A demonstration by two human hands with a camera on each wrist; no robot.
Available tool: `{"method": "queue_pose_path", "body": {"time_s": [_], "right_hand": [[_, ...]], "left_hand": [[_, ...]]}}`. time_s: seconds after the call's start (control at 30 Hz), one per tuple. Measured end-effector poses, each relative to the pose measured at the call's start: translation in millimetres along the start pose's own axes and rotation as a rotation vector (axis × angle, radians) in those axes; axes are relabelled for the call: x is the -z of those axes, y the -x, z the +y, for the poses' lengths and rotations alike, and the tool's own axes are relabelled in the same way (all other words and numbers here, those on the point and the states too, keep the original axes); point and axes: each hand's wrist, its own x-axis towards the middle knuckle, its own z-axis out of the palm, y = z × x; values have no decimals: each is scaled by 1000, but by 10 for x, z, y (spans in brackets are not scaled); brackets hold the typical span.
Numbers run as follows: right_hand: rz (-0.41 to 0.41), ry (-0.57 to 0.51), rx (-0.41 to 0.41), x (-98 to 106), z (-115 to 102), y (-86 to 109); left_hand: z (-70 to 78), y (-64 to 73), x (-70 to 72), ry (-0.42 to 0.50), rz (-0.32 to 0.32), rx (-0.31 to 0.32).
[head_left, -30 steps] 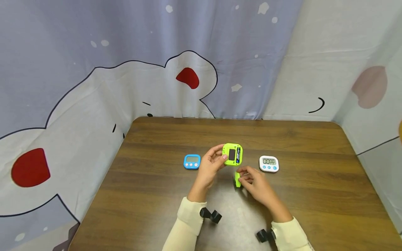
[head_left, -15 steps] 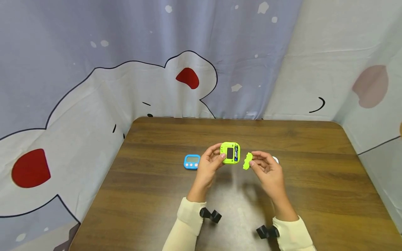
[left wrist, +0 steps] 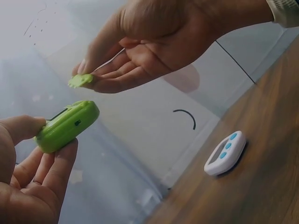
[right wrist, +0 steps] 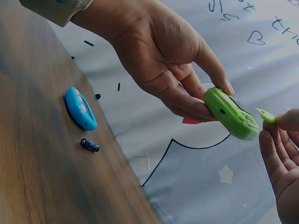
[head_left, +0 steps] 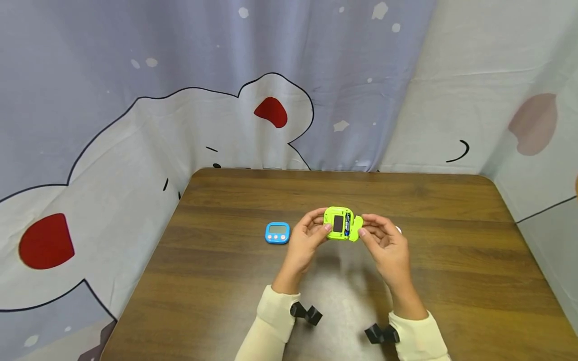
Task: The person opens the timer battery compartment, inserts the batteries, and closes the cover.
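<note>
My left hand (head_left: 303, 248) grips a lime-green digital timer (head_left: 333, 215) by its left side, its back turned toward the head camera. A battery (head_left: 347, 224) sits in the timer's uncovered compartment. Between the thumb and fingers of my right hand (head_left: 389, 248) is a small green battery cover (head_left: 357, 226), at the compartment's right edge. In the left wrist view a gap shows between the cover (left wrist: 81, 80) and the timer (left wrist: 70, 125). Both hands are raised above the wooden table.
A blue timer (head_left: 277, 233) lies on the table (head_left: 217, 281) left of my left hand. Beside it, in the right wrist view, lies a loose battery (right wrist: 89, 145). A white timer (left wrist: 225, 153) stands to the right, mostly hidden by my right hand in the head view. A printed curtain (head_left: 189, 130) hangs behind.
My right hand has lifted the cover from near the table and brought it up beside the timer's compartment. The left hand has stayed nearly in place, shifting slightly right with the timer.
</note>
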Motion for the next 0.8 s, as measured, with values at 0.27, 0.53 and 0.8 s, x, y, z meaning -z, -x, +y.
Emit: {"method": "queue_pose_path", "body": {"time_s": [0.27, 0.53, 0.8], "right_hand": [[17, 83, 38, -23, 22, 7], [22, 263, 119, -134, -243, -6], [17, 366, 110, -136, -256, -13]], "left_hand": [[4, 34, -50, -8, -43, -1], [12, 46, -56, -34, -68, -13], [15, 42, -62, -34, -66, -9]]}}
